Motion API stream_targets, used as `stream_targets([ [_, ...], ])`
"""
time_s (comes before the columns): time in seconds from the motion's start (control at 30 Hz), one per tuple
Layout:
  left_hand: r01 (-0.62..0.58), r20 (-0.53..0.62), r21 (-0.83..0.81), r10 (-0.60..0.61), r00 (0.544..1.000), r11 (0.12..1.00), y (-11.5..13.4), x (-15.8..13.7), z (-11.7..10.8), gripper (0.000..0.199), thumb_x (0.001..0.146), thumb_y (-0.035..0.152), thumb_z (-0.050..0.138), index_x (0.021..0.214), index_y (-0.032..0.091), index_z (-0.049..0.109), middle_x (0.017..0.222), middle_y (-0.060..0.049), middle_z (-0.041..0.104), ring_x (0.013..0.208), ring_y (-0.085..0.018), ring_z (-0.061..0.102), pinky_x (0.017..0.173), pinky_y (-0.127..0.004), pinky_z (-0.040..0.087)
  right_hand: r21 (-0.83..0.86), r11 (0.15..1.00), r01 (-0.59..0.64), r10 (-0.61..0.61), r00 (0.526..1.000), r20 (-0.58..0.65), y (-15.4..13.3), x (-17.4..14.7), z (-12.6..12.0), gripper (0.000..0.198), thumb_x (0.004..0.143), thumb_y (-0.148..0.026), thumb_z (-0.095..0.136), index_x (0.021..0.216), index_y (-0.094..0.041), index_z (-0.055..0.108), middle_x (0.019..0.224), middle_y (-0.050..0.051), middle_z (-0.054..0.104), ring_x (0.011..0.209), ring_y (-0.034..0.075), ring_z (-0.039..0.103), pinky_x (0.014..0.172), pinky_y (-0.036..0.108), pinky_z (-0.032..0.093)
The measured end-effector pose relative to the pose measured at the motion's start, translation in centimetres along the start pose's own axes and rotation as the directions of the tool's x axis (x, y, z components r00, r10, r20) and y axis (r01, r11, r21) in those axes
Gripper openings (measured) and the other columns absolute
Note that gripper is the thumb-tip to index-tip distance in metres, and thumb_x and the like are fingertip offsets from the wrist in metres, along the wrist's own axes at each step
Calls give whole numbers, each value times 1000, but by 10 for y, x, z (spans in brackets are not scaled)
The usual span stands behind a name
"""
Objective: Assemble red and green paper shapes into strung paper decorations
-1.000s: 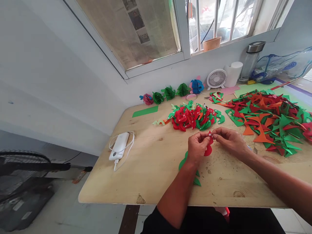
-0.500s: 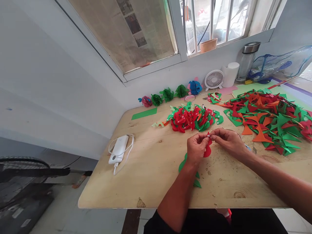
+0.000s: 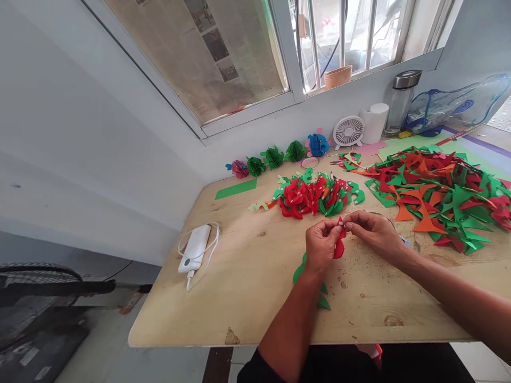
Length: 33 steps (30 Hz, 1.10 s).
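My left hand (image 3: pixel 320 244) is closed on a red paper cutout (image 3: pixel 339 249) with scalloped edges, pinched between thumb and fingers. A small white patch shows near its pointed top. Thumb and forefinger of my right hand (image 3: pixel 371 231) are pinched together at that top, right beside the patch; whatever lies between those fingertips is too small to make out. Partly under my left wrist, a green paper cutout (image 3: pixel 298 270) lies on the table. Just beyond my hands is a heap of red cutouts (image 3: pixel 297 198) and green cutouts (image 3: pixel 337 203), several with white patches.
Red, orange and green paper scraps (image 3: pixel 443 197) are piled on the right. A white power bank (image 3: pixel 195 249) with its cable lies left on the wooden table (image 3: pixel 239 276). Along the wall stand paper figures (image 3: pixel 274 157), a small fan (image 3: pixel 348 131) and a glass bottle (image 3: pixel 397 106).
Both hands keep nearly the same pose at the top of the red cutout. The camera view has shifted slightly.
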<state>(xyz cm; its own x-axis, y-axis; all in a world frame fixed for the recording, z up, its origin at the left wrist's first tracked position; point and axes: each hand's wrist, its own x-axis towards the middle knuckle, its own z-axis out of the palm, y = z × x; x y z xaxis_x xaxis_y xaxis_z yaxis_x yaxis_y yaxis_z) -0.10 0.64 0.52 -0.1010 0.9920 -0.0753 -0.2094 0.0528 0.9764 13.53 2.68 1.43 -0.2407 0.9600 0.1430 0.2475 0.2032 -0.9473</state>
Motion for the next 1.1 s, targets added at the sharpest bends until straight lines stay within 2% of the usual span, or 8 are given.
stream_targets([
  [0.17,-5,-7,41,6,1000,999,0,0,0,12,67,25,68,69,14,68,59,-2,63,53,-8,55,57,-22,44,13,1000,-4,3,1000,9,2,1,0,25,76,-43,57,78,-19,66,70,4,69,62,16,60,56,28,47],
  [0.47,33,-20,91,-31,999,995,-1,-1,-1,19,65,27,68,76,12,70,61,-2,64,48,-7,50,44,-18,38,16,1000,-22,22,1000,6,5,0,0,25,76,-41,58,80,-19,67,71,4,70,63,16,60,57,28,48],
  [0.6,30,-39,99,-26,999,995,1,-2,0,18,66,28,68,74,12,70,60,-3,65,50,-9,54,47,-19,41,7,1000,-12,12,1000,19,2,0,0,25,77,-42,56,79,-19,66,69,3,69,62,16,60,56,28,47],
  [0.77,8,-63,129,0,998,992,1,-2,1,14,67,25,66,71,13,71,60,-4,66,53,-11,58,52,-22,45,-57,998,18,-18,1000,0,-2,-1,1,26,79,-42,54,75,-20,66,65,2,68,58,15,58,52,26,45],
  [0.97,-14,-109,191,35,993,982,0,-2,2,10,66,21,65,67,13,70,59,-4,66,55,-12,58,54,-22,45,-271,959,87,-98,995,-29,5,-4,2,21,80,-33,51,82,-21,69,67,2,69,51,12,51,50,26,42],
  [1.1,-21,-116,230,49,992,973,0,-3,2,10,67,19,62,67,13,70,59,-3,65,55,-11,57,53,-21,45,-314,945,95,-105,994,-18,10,-4,2,22,81,-32,50,84,-21,70,70,3,70,51,12,50,51,26,42],
])
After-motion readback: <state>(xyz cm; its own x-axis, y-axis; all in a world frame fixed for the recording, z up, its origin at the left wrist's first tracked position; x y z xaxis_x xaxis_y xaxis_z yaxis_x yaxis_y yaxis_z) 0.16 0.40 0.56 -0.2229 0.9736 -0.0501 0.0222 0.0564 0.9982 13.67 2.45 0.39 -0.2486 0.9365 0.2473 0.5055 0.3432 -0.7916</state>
